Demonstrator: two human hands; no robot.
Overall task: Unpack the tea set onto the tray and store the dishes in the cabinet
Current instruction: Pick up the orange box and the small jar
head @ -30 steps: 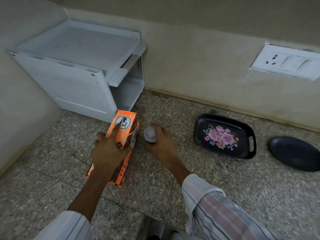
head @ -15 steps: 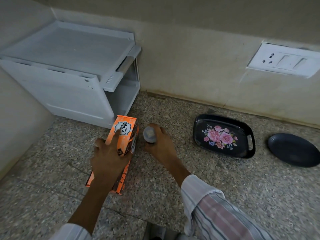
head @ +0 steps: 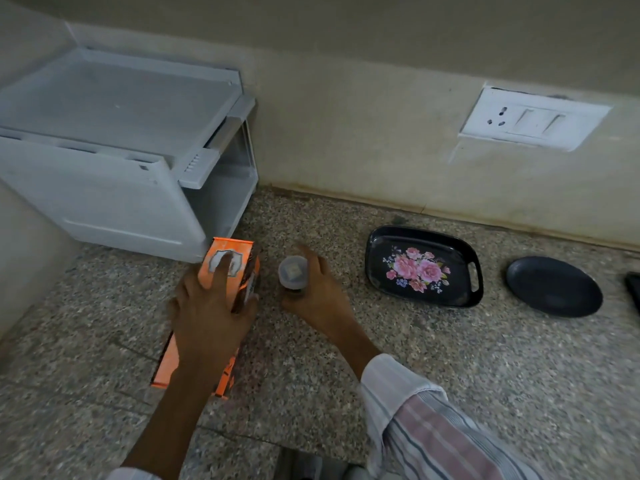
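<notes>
An orange tea carton (head: 228,261) lies on the speckled stone counter, its far end near the white cabinet (head: 114,161). My left hand (head: 211,306) grips the carton from above, index finger stretched along its top face. Just right of it my right hand (head: 315,296) holds a small clear jar with a pale lid (head: 293,271), upright, fingers curled round its side. A black tray with pink flowers (head: 460,258) lies further right, with nothing on it. A black oval plate (head: 554,285) sits beyond the tray.
The white plastic cabinet stands in the left corner, its front open toward the carton. A wall runs along the back with a white socket plate (head: 533,119). A dark object's edge (head: 633,289) shows at the far right.
Both hands keep their holds on the carton and the jar. The camera has shifted slightly, and the hands with their objects have barely moved.
</notes>
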